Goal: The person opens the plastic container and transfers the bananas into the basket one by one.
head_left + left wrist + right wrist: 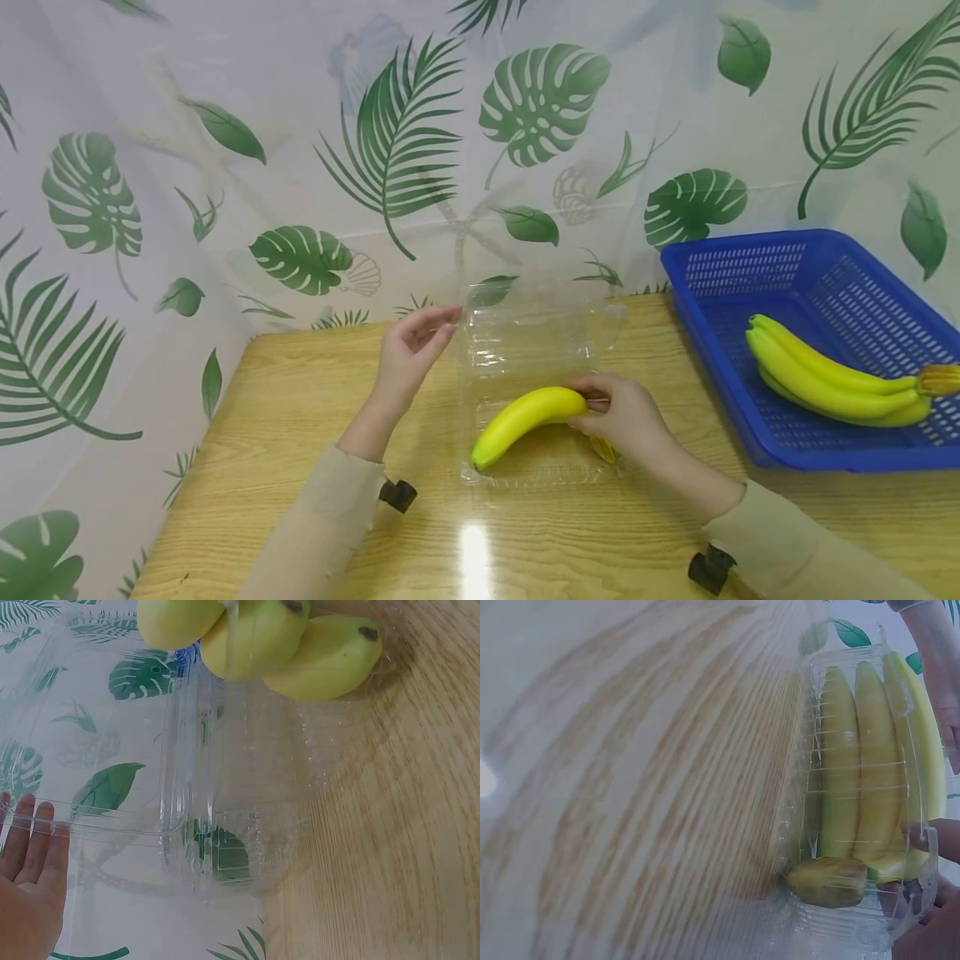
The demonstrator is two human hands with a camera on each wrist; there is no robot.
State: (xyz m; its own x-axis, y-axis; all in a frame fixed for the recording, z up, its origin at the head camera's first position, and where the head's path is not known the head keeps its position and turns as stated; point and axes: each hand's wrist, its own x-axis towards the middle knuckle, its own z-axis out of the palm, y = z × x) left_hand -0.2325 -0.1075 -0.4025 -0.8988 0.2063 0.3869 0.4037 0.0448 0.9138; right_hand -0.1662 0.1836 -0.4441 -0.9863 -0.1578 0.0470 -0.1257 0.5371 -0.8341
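A clear plastic clamshell box (pixel 538 480) lies open on the table, its lid (pixel 525 333) raised at the back. Inside the base rests a bunch of yellow bananas (pixel 525 419); the right wrist view shows three bananas (pixel 877 757) through the clear wall, with the brown stem end (pixel 827 883) at the near end. My right hand (pixel 628 417) grips the bunch near its stem, thumb and fingers on either side of the upper banana. My left hand (pixel 408 354) is at the lid's left edge, its fingers (pixel 56 859) extended against the clear plastic in the left wrist view.
At the right stands a blue plastic basket (pixel 712 367) holding another bunch of bananas (pixel 840 379). The wooden table (pixel 322 383) meets a leaf-patterned curtain (pixel 420 275) close behind the lid.
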